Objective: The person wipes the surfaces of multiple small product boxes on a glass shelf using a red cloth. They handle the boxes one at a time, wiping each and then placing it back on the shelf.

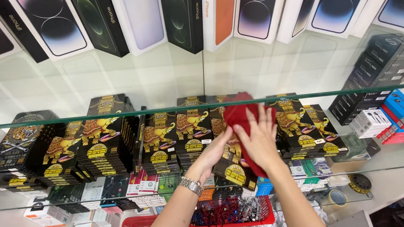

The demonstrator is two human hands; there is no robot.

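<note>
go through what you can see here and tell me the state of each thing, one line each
red cloth: bunched, pressed under the right hand.
right hand: flat on the cloth, fingers spread.
left hand: against a black and gold box.
glass shelf: bare in front, phone boxes lying along the back.

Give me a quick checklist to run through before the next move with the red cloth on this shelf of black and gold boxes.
1. Right hand on the red cloth: ok, palm flat on it, fingers spread.
2. Left hand steadying a black and gold box: ok, it rests on the box under the cloth.
3. Neighbouring box stacks upright: ok, none seen tipping.
4. Glass shelf edge above the wrists: ok, both forearms pass under it.
5. Wristwatch away from the boxes: ok, it sits below them.
6. Cloth covers the whole box top: cannot tell, the hand hides it.
</note>
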